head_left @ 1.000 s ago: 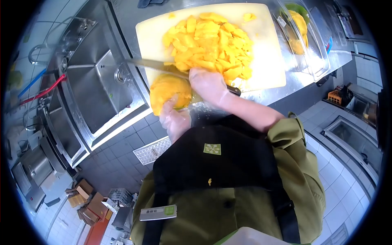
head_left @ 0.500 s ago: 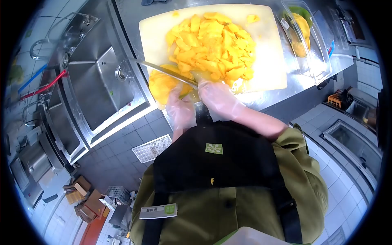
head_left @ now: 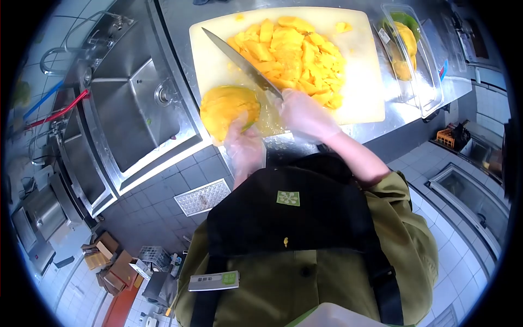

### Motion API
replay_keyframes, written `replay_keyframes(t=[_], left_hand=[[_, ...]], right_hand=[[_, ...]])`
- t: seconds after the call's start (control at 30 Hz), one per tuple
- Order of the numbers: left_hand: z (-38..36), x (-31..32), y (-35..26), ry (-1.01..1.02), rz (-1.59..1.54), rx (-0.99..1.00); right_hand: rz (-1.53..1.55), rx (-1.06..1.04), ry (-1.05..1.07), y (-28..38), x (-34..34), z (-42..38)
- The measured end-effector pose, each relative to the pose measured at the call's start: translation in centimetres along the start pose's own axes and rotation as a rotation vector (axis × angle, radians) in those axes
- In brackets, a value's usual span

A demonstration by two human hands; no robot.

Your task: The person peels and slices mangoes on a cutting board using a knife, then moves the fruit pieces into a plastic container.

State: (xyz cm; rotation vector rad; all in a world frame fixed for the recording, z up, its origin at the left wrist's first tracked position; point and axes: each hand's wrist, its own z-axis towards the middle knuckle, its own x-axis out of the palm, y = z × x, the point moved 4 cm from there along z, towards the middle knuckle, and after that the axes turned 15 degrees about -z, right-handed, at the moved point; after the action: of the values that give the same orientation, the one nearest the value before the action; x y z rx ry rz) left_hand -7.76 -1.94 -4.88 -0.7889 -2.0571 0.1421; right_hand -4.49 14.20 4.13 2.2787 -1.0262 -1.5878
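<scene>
My right hand (head_left: 308,115), in a clear plastic glove, is closed round the handle of a long knife (head_left: 238,60). The blade points up and left over the cutting board (head_left: 364,82), along the left side of a heap of cut mango pieces (head_left: 305,62). My left hand (head_left: 244,146), also gloved, grips the near side of a large yellow mango (head_left: 224,109) at the board's lower left corner. A bit of green shows at the mango's edge by my fingers. Knife and mango are apart.
A steel sink (head_left: 128,117) lies to the left of the counter. On the right stands a clear plastic container (head_left: 422,90) with more yellow fruit and something green in it. Two small mango scraps lie near the board's far edge.
The knife has risen from the mango and swung up and right, its tip now over the board's far left. My right hand has shifted right; my left hand stays at the mango.
</scene>
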Motion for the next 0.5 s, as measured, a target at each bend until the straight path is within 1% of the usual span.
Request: replay_keyframes(t=[0.07, 0.13, 0.2, 0.23, 0.3, 0.33, 0.37, 0.4, 0.43, 0.47, 0.5], left_hand=[[-0.7, 1.3, 0.6, 0.01, -0.11, -0.045], [-1.1, 2.5, 0.5, 0.05, -0.272, -0.079], [-1.2, 1.4, 0.8, 0.034, -0.022, -0.161], [-1.4, 1.2, 0.7, 0.027, 0.102, -0.199], [-2.9, 2.1, -0.4, 0.054, 1.138, -0.056], [-3.1, 2.4, -0.7, 0.06, 1.335, -0.02], [-3.4, 2.6, -1.0, 0.058, 1.532, 0.017], [-3.2, 2.5, -1.1, 0.053, 1.414, 0.0], [-3.0, 2.1, -0.8, 0.021, 1.208, -0.004], [-2.7, 1.7, -0.6, -0.01, 1.001, -0.002], [-2.3, 0.8, 0.1, -0.072, 0.707, 0.013]], right_hand=[[0.076, 0.071, -0.003, 0.6, 0.3, -0.8], [0.113, 0.061, 0.046, 1.1, 0.9, -1.4], [0.121, 0.041, 0.097, 2.3, 1.0, -1.9], [0.067, -0.047, 0.062, 2.0, 2.4, -1.5], [-0.17, -0.283, -0.092, 1.3, 5.1, -0.9], [-0.291, -0.401, -0.17, 1.5, 5.6, -0.9], [-0.305, -0.384, -0.166, 1.2, 6.1, -0.8], [-0.318, -0.365, -0.163, 1.2, 6.3, -0.7], [-0.332, -0.343, -0.16, 1.0, 6.3, -0.7], [-0.289, -0.31, -0.153, 0.7, 6.2, -0.6], [-0.245, -0.278, -0.144, 0.5, 6.2, -0.6]])
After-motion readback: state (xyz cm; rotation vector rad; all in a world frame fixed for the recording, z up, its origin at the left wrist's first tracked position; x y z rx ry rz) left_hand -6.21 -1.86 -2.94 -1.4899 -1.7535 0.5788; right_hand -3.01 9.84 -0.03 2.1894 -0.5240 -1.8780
